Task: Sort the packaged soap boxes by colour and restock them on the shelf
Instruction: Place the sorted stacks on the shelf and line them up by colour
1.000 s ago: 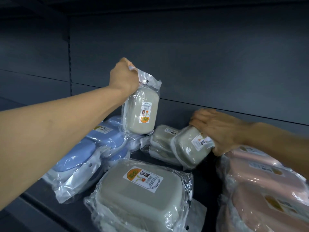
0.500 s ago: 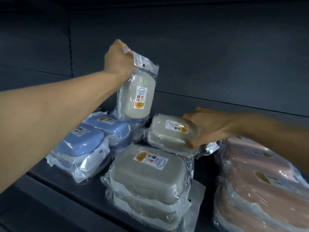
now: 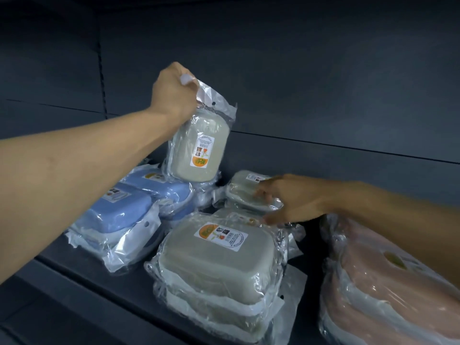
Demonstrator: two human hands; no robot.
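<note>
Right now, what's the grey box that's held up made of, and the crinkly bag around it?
The grey rounded soap box looks like matte hard plastic: smooth, evenly coloured, moulded corners. Its clear wrapper bag seems thin glossy plastic film: see-through, wrinkled, catching bright glints.

Two arms come into the picture, both bare along their whole visible length: no sleeve, cuff or glove shows on either one. The left hand [image 3: 174, 93] at the far middle has no ring, and its wrist carries no watch or band. The right hand [image 3: 291, 200], nearer and to the right, is slightly blurred; no ring can be made out on it, and its wrist is likewise unadorned. The left forearm enters from the near left edge, the right forearm from the right edge, each cut off by the frame before the elbow.
</note>
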